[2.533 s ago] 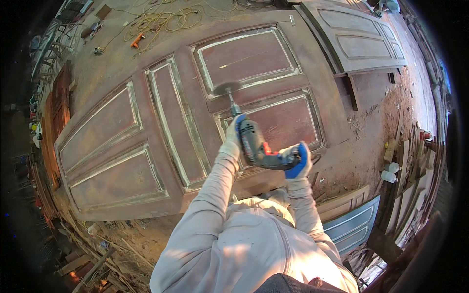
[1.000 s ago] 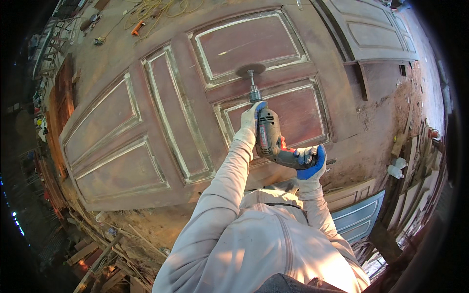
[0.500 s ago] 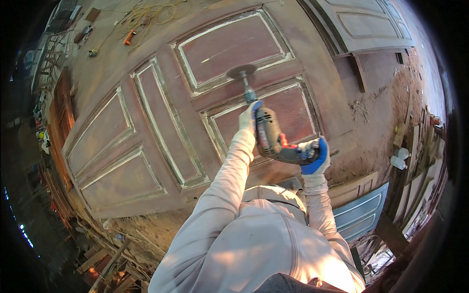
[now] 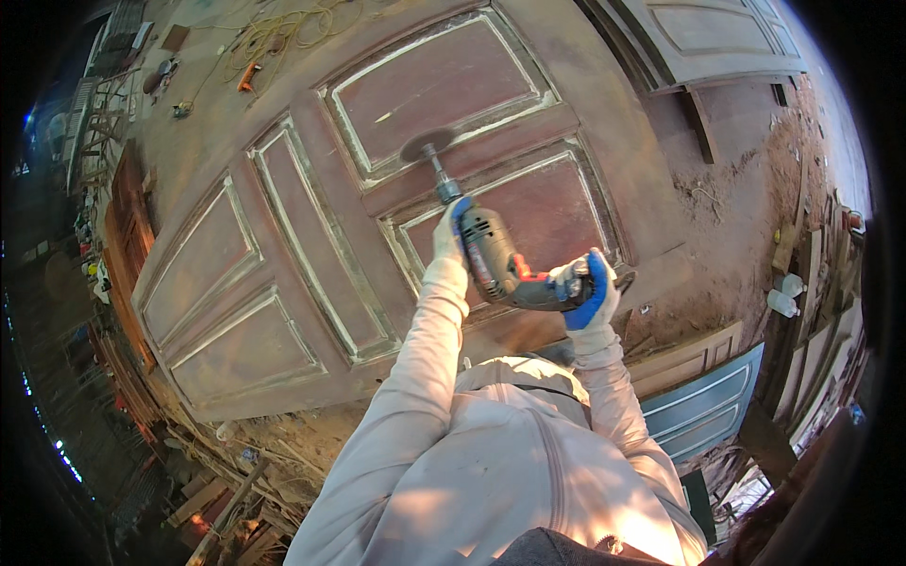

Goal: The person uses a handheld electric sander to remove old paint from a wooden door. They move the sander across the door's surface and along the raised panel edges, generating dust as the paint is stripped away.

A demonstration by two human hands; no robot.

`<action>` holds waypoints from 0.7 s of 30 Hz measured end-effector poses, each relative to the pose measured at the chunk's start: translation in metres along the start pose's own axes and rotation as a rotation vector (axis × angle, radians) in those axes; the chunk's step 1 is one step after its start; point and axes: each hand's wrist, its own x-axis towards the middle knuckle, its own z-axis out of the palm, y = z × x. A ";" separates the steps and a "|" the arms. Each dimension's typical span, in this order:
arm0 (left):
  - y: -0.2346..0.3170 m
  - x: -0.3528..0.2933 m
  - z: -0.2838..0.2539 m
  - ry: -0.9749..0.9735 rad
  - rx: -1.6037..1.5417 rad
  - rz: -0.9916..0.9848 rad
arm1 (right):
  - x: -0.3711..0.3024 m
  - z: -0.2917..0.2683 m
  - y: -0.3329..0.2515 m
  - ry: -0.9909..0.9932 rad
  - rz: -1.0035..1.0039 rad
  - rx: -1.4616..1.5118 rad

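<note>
A dark electric drill (image 4: pixel 491 253) with a red part near its handle is held in both my hands over a brown panelled door (image 4: pixel 363 231). My left hand (image 4: pixel 447 232), in a blue and white glove, is closed round the drill's front end behind the chuck. At the rear handle my right hand (image 4: pixel 594 291), gloved the same way, is wrapped round the grip. A round sanding disc (image 4: pixel 427 144), blurred as if spinning, sits at the drill's tip over the rail between two recessed panels. Whether it touches the wood I cannot tell. Pale lines run along the panel mouldings.
Another panelled door (image 4: pixel 708 38) rests on supports at the far right. A blue-grey door (image 4: pixel 708 406) leans low on the right. Yellow cable (image 4: pixel 278 33) and an orange power tool (image 4: pixel 248 77) lie on the floor beyond. Scrap wood (image 4: pixel 226 509) is piled at lower left.
The drill and both my hands have shifted left. The disc has moved left along the rail between the panels, and both hands keep their grip.
</note>
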 end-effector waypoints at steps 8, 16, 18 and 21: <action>-0.047 0.020 0.084 0.027 0.039 -0.161 | 0.010 -0.025 -0.065 -0.007 -0.131 0.102; -0.021 0.012 0.014 0.026 -0.048 -0.075 | 0.015 -0.003 -0.035 0.019 0.006 -0.046; -0.024 0.011 0.027 -0.016 -0.056 -0.034 | 0.020 -0.007 -0.046 -0.039 0.005 -0.034; -0.044 0.019 0.072 -0.100 -0.112 -0.121 | 0.029 -0.021 -0.077 0.001 -0.038 -0.018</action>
